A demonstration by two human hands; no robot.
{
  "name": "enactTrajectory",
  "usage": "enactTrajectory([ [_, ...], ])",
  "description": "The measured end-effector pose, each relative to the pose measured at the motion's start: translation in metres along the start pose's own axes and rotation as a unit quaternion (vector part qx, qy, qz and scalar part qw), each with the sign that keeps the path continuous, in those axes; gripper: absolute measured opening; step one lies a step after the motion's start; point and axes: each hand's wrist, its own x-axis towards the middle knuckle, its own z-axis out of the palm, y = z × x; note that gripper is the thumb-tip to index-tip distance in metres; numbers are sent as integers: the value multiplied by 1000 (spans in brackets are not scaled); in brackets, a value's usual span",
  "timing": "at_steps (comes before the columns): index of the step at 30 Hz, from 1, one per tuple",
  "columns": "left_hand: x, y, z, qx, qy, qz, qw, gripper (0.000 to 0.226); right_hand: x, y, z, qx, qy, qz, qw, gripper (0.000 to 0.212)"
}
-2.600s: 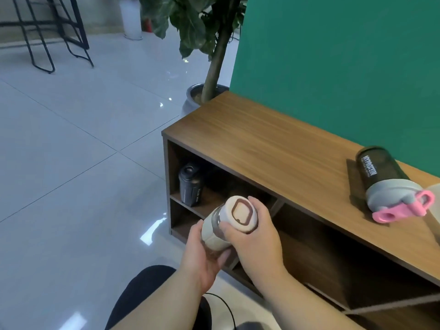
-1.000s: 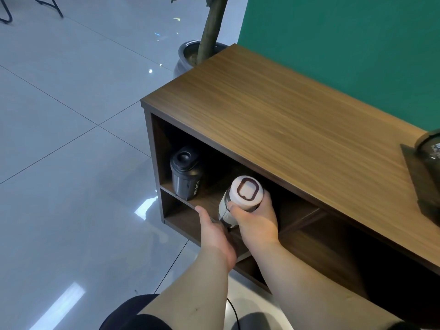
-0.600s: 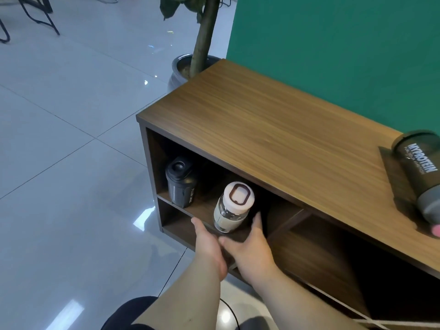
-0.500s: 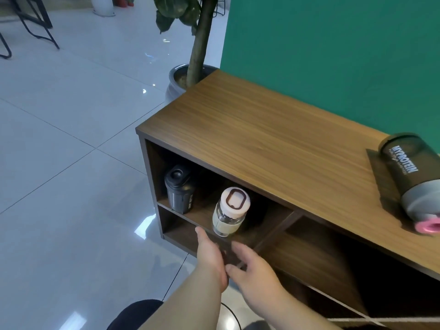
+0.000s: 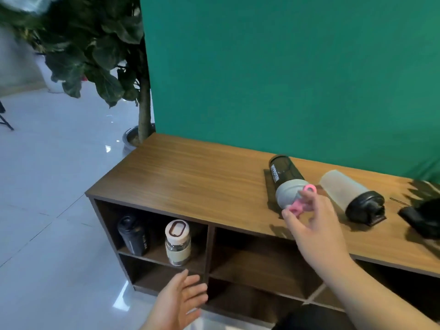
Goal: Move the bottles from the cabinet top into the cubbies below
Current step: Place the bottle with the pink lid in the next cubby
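On the wooden cabinet top (image 5: 190, 177) a dark shaker bottle with a grey lid and pink loop (image 5: 287, 182) lies on its side. Beside it on the right lies a frosted shaker with a black lid (image 5: 350, 194). My right hand (image 5: 314, 225) hovers over the pink loop, fingers spread and just at it, holding nothing. In the upper left cubby a black bottle (image 5: 134, 235) and a cream-lidded glass bottle (image 5: 178, 242) stand upright. My left hand (image 5: 178, 301) is open, low in front of the left cubbies.
A potted plant (image 5: 140, 129) stands at the cabinet's left end, its leaves overhead. A green backdrop (image 5: 285, 79) runs behind the cabinet. A dark object (image 5: 421, 217) lies at the top's far right. The middle cubbies (image 5: 257, 258) show bare shelves. Glossy tiled floor spreads left.
Both hands let go of the cream-lidded bottle, which now stands in the upper left cubby. My right hand rose to the pink-looped shaker on top; the view swung up and right.
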Motion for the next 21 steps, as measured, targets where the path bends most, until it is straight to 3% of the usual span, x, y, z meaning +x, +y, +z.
enactTrajectory([
  [3, -23, 3, 17, -2, -9, 14, 1000, 42, 35, 23, -3, -6, 48, 97, 994, 95],
  [6, -41, 7, 35, -4, -12, 20, 1000, 40, 57, 27, 7, 20, 34, 182, 982, 110],
  [9, -48, 7, 50, 3, -13, 39, 999, 39, 67, 20, 18, 60, 13, 242, 968, 94],
  [12, -50, 6, 60, 5, -6, 50, 999, 38, 67, 22, 28, 81, 2, 217, 973, 80],
  [21, -53, -3, 79, 21, -23, 81, 996, 40, 47, 36, 20, 82, -43, 126, 988, 94],
])
